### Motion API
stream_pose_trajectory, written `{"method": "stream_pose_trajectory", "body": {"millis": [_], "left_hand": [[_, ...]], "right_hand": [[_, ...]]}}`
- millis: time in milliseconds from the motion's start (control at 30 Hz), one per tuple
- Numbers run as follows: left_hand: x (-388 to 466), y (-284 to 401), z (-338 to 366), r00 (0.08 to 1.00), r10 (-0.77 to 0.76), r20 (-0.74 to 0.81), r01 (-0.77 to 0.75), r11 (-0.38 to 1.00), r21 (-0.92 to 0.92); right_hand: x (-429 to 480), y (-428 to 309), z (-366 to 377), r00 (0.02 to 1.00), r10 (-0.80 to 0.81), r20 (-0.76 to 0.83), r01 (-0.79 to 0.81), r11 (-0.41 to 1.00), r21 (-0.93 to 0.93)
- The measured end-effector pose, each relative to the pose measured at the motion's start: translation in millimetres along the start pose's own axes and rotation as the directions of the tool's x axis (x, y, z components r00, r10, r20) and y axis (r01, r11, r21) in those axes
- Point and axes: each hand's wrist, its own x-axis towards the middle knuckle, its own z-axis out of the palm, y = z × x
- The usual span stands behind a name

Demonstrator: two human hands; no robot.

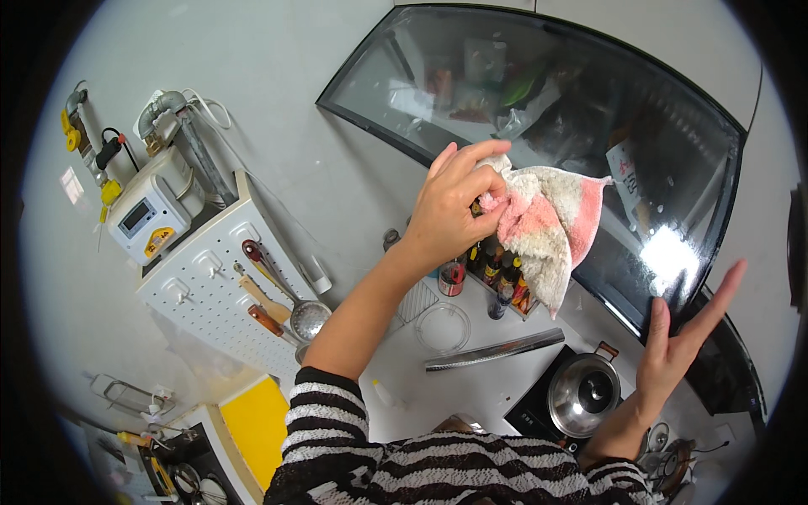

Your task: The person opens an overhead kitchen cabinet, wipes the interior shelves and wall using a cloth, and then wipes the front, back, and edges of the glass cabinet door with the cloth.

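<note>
My left hand [464, 192] pinches a pink-and-white terry cloth [543, 221], which hangs crumpled from the fingers. Behind the cloth is a dark-framed glass panel [549, 107] with pale smears and spots on it. Plastic bags and a paper with writing show in the glass. My right hand [675, 350] is at the panel's near right corner, thumb and fingers spread and nothing held. Whether its thumb touches the glass edge, I cannot tell.
Below are sauce bottles [505, 278] in a rack, a round clear lid [443, 327], a foil-like roll [495, 349] and a lidded steel pot [584, 394] on a black cooktop [533, 398]. Leftward, a pegboard [214, 303] holds ladles, beneath a gas meter [148, 218].
</note>
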Motion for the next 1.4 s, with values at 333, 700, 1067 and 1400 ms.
{"method": "stream_pose_trajectory", "body": {"millis": [333,700,1067,1400], "left_hand": [[-7,-10,1,0.994,-0.094,-0.047,0.083,0.977,-0.199],[10,-62,-85,0.403,-0.6,-0.691,0.179,0.792,-0.584],[-16,-55,-8,0.867,-0.3,-0.397,0.283,0.954,-0.104],[-19,-58,3,0.814,-0.268,-0.515,0.256,0.962,-0.097]], "right_hand": [[-17,13,4,0.775,0.519,0.361,-0.529,0.22,0.82],[-16,10,11,0.792,0.539,0.287,-0.489,0.281,0.826],[-14,7,14,0.784,0.565,0.256,-0.498,0.328,0.803],[-13,8,19,0.783,0.558,0.276,-0.524,0.352,0.775]]}}
